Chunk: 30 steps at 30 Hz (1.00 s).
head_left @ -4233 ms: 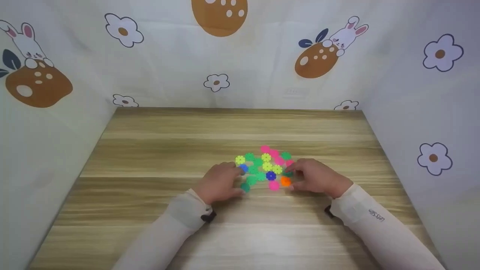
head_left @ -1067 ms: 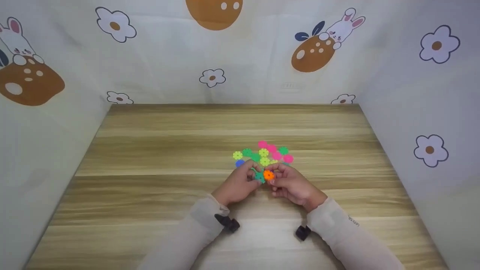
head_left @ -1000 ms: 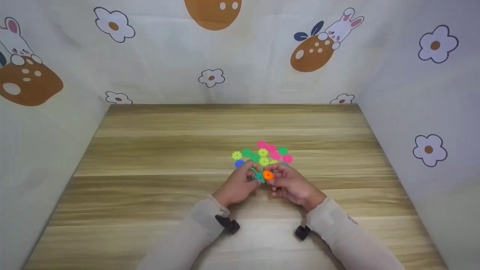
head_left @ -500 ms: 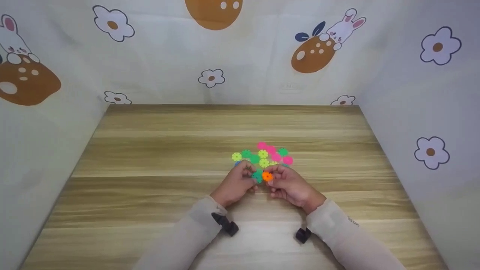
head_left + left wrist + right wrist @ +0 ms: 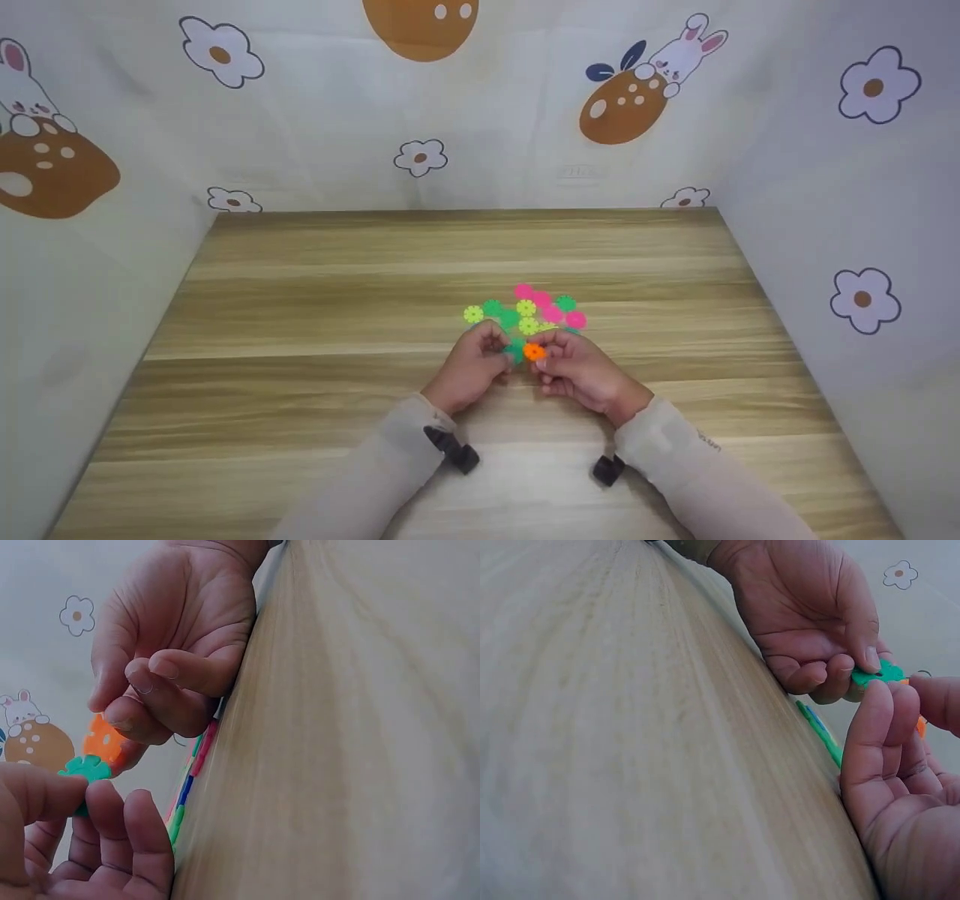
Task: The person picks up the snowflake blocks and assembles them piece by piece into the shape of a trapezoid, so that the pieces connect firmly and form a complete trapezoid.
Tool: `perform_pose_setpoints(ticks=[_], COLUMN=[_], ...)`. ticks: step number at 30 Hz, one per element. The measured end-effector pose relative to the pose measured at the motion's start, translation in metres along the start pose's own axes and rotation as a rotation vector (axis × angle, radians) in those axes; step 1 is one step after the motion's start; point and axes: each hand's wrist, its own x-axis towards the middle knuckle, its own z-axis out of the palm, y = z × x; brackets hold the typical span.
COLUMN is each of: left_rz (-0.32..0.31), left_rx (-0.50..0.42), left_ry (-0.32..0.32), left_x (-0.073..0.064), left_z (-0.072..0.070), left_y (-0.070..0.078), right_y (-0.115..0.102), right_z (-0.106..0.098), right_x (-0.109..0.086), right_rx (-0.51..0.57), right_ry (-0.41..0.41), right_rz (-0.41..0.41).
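My left hand (image 5: 466,369) pinches a green notched plastic disc (image 5: 87,768) between thumb and fingers. In my right hand (image 5: 592,371), thumb and fingertips grip an orange notched disc (image 5: 534,352) of the same flower-like shape. Both discs are raised over the table, edge close to edge; in the left wrist view the green one overlaps the lower part of the orange one (image 5: 103,739). From the right wrist, the green disc (image 5: 879,673) shows nearly flat, while fingers hide most of the orange one.
Just beyond my hands lie several loose notched discs: pink (image 5: 552,313), yellow (image 5: 526,308) and green (image 5: 492,307). My hands partly cover the near side of this group. The wood-grain table (image 5: 337,285) meets a patterned curtain (image 5: 322,135) at the back and sides.
Since the oldest frame, both hands have come together from either side of the pile, each taking up a disc, green left and orange right. Over the last second, the green disc has tilted slightly.
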Motion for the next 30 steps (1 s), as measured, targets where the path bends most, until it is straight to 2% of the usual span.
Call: perform_pose_setpoints(ticks=[10, 19, 25, 30], left_rz=[0.020, 0.038, 0.067, 0.077], left_rx=[0.040, 0.022, 0.105, 0.109], left_ry=[-0.009, -0.016, -0.010, -0.006], left_x=[-0.0022, -0.0043, -0.0044, -0.0052], left_z=[-0.0009, -0.0003, -0.0008, -0.0002], left_y=[0.0010, 0.0019, 0.0018, 0.0016], right_y=[-0.0009, 0.0010, 0.0015, 0.0004], right_z=[-0.0005, -0.0039, -0.0043, -0.0028], right_x=[-0.0005, -0.0017, -0.0019, -0.0024], right_rx=[0.002, -0.020, -0.024, -0.024], right_ry=[-0.017, -0.030, -0.037, -0.023], right_rz=[-0.003, -0.020, -0.016, -0.012])
